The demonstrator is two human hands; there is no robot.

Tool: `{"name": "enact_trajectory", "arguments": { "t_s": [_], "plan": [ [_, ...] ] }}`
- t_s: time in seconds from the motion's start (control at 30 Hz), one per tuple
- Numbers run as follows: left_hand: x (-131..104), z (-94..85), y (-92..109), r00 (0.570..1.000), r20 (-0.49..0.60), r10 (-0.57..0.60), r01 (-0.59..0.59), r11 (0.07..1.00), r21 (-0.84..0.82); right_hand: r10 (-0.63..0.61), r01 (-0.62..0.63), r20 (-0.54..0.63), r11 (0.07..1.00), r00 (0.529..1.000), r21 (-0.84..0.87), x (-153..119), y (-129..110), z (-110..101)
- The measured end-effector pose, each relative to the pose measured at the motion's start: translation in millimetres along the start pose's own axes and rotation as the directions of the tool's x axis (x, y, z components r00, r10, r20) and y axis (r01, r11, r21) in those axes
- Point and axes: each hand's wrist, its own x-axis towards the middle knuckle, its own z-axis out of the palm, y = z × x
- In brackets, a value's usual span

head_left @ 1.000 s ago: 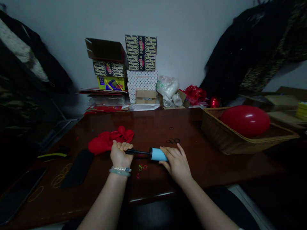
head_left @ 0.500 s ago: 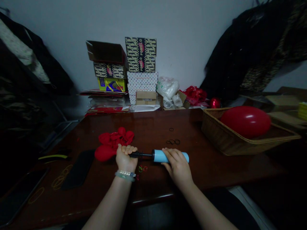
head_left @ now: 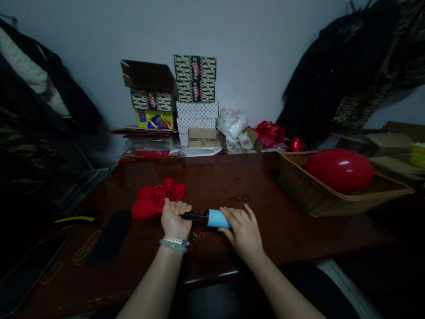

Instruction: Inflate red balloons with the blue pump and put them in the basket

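A hand balloon pump [head_left: 217,218] with a blue barrel and black rod lies across the space between my two hands. My left hand [head_left: 175,218], wearing bracelets at the wrist, is closed round the pump's black end. A partly inflated red balloon [head_left: 145,208] sticks out on the far side of that fist; its neck is hidden by the fingers. Around the blue barrel wraps my right hand [head_left: 244,228], with the index finger lifted a little. Several limp red balloons [head_left: 166,189] lie in a heap just beyond my left hand.
At the right stands a wicker basket [head_left: 318,199] holding a large inflated red balloon [head_left: 340,169]. Black rubber bands [head_left: 240,198] and small coloured bands [head_left: 198,235] lie on the brown table [head_left: 212,173]. A dark phone [head_left: 111,237] rests at left. Stacked boxes [head_left: 195,79] line the wall.
My right hand has moved left with the blue barrel, so less of the black rod shows. My left hand stays nearly where it was. The view has tilted slightly.
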Motion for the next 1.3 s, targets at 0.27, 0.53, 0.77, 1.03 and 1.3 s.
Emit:
{"name": "enact_trajectory", "arguments": {
  "t_s": [0.27,0.53,0.77,1.03,1.3],
  "plan": [
    [14,-0.9,29,1.000,-0.021,0.016,-0.017,0.999,-0.046,-0.027,0.026,-0.038,0.999,0.999,-0.029,1,18,-7],
    [8,-3.6,7,1.000,-0.008,0.017,-0.017,1.000,-0.016,0.018,-0.020,-0.091,1.000,0.996,-0.019,-8,13,5],
    [-7,-2.9,-20,0.999,0.014,-0.038,0.038,0.999,0.008,0.022,-0.019,-0.063,0.999,0.998,0.049,-12,-2,12],
    [-3,8.8,-6,1.000,-0.016,-0.003,0.003,0.999,0.036,0.043,-0.043,-0.005,0.997,0.999,0.064,-4,1,5],
    [11,5.7,28,0.999,-0.043,0.012,-0.013,0.999,-0.035,0.040,-0.042,-0.035,0.997,0.999,-0.060,0,13,-8]
  ]
}}
